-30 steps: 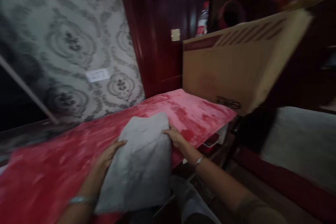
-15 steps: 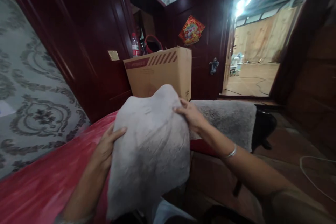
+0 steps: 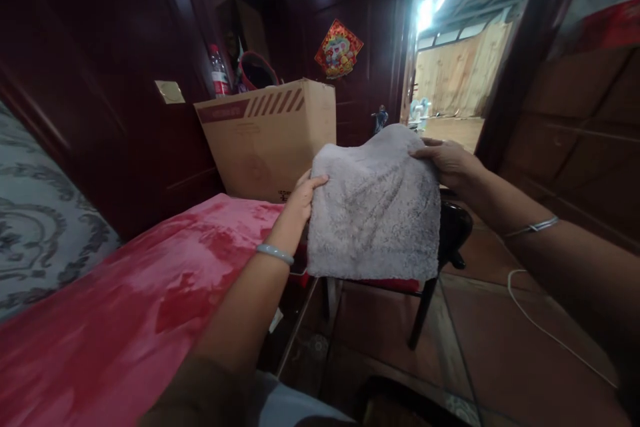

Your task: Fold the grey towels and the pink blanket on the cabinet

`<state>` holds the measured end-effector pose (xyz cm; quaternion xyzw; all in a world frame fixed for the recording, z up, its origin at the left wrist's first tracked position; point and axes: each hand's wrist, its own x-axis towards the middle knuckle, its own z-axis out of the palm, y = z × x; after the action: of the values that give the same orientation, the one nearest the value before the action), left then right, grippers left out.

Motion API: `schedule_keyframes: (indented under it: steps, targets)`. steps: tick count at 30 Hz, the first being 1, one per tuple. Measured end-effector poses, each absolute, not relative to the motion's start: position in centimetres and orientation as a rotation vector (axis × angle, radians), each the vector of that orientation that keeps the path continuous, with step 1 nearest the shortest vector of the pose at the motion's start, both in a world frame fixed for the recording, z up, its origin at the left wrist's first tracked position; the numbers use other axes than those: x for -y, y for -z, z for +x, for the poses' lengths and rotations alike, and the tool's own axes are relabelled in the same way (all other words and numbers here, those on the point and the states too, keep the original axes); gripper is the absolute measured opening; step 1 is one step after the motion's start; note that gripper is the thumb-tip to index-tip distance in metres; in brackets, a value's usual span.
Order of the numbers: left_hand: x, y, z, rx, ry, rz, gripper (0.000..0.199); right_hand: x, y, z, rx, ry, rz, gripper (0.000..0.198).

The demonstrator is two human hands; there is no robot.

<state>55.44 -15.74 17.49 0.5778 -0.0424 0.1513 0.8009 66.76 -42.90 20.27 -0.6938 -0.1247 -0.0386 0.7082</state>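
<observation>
A grey towel (image 3: pixel 375 213) stretches between my two hands, its lower edge hanging over the front of a dark chair (image 3: pixel 453 227) with a red seat (image 3: pixel 395 285). At its left edge, my left hand (image 3: pixel 303 197) grips it with the thumb on top. The upper right corner is pinched by my right hand (image 3: pixel 445 159). Most of the seat is hidden behind the cloth. The other grey towel seen on the chair earlier cannot be made out separately from the held one.
A bed or couch with a red and pink cover (image 3: pixel 200 260) lies on the left. Behind it stands a cardboard box (image 3: pixel 265 140) with a bottle (image 3: pixel 219 73) on top. A white cable (image 3: pixel 540 323) runs over the tiled floor at right, and a doorway opens behind.
Both hands have carried the towel to the right and away from me, from beside the red cover to over the chair. The view has turned rightward.
</observation>
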Motion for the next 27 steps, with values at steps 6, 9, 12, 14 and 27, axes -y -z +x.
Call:
schedule_keyframes:
  steps: [6, 9, 12, 14, 27]
  targets:
    - [16.6, -15.0, 58.8, -0.151, -0.297, 1.307, 0.025, 42.6, -16.0, 68.2, 0.113, 0.268, -1.944, 0.063]
    - [16.4, -15.1, 59.6, -0.163, -0.310, 1.342, 0.017, 42.9, -15.0, 68.7, 0.188, 0.288, -1.993, 0.057]
    - [16.5, -15.8, 60.4, -0.159, -0.366, 1.410, 0.012, 43.3, -14.8, 69.1, 0.208, 0.270, -1.967, 0.056]
    - [16.8, -16.2, 60.9, -0.157, -0.440, 1.539, 0.008, 43.5, -14.7, 69.4, 0.216, 0.294, -1.967, 0.054]
    - [17.7, -16.8, 58.9, -0.241, -0.831, 2.648, 0.035, 43.3, -15.6, 65.8, 0.859, 0.932, -2.462, 0.058]
